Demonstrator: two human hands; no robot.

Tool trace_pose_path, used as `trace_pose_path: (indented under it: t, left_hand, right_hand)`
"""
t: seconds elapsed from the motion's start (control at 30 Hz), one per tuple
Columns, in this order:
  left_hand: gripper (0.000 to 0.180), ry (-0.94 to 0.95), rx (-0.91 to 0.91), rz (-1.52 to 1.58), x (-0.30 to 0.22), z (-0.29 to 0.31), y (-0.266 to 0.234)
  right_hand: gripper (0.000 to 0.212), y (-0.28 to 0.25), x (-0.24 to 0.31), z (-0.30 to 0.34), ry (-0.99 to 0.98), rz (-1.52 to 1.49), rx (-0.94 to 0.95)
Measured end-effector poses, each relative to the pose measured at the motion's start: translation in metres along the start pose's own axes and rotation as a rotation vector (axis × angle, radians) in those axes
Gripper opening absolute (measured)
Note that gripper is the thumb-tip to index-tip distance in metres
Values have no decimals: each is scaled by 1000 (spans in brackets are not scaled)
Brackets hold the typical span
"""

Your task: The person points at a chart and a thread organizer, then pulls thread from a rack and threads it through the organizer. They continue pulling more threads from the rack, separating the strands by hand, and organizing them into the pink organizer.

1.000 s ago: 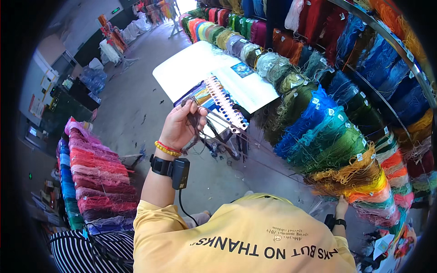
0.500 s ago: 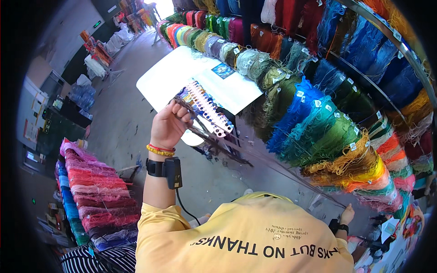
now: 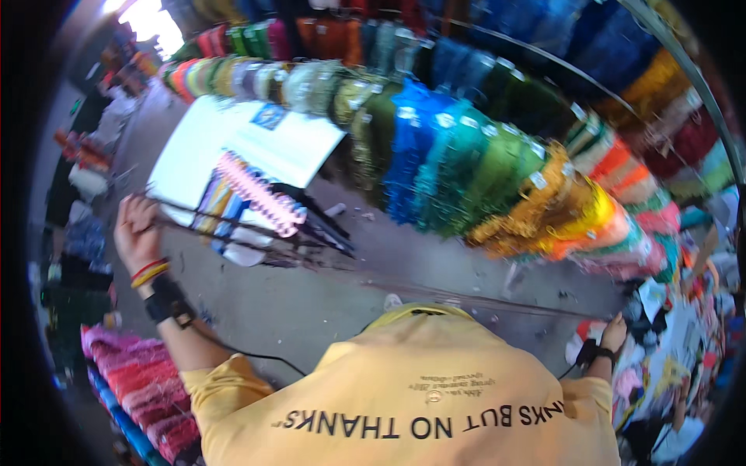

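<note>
Left hand [image 3: 138, 231]: we clench dark threads [image 3: 185, 210] near the open book [image 3: 198, 136];
Right hand [image 3: 614, 335]: we pinch their far end, strands stretched between;
Sample card [image 3: 260, 194]: the threads pass close; uneven pulling could, we judge, snag or tangle them.

One wide, head-worn fisheye view, downward from close above.

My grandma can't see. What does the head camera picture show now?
A person in a printed yellow T-shirt holds long, dark brown threads strung between left hand and right hand. Many-coloured yarn skeins hang in rows beyond.
</note>
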State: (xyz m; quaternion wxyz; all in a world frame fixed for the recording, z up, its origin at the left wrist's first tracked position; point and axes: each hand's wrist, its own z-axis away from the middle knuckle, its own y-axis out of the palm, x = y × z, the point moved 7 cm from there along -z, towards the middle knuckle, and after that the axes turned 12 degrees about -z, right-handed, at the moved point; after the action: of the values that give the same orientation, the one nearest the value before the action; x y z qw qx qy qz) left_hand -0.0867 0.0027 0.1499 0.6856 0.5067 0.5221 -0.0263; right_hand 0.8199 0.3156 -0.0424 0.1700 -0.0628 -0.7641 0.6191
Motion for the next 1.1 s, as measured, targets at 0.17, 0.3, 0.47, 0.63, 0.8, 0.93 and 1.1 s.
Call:
trace_pose_path:
  t: [0.17, 0.3, 0.47, 0.63, 0.8, 0.93, 1.1]
  left_hand:
    - [28, 54, -209, -76, -81, -2, -105]
    - [24, 144, -73, -117, -214, 37, -211]
    - [37, 196, -1, -295, -74, 44, -63]
    - [26, 13, 1, -475, 95, 96, 64]
    - [27, -204, 503, -565, 228, 101, 183]
    - [28, -224, 814, -723, 268, 108, 257]
    - [33, -281, 1102, -627, 305, 128, 285]
  right_hand:
    - [55, -67, -47, -29, 169, 9, -104]
    - [55, -93, -101, -63, 253, -21, -209]
    - [34, -144, -50, -77, -206, -19, -187]
    - [33, -127, 187, 44, -306, -761, 670]
    - [30, -161, 319, 102, -787, -802, 844]
    - [30, -167, 384, 142, -1020, -832, 967]
    - [31, -164, 428, 169, -1103, -931, 967]
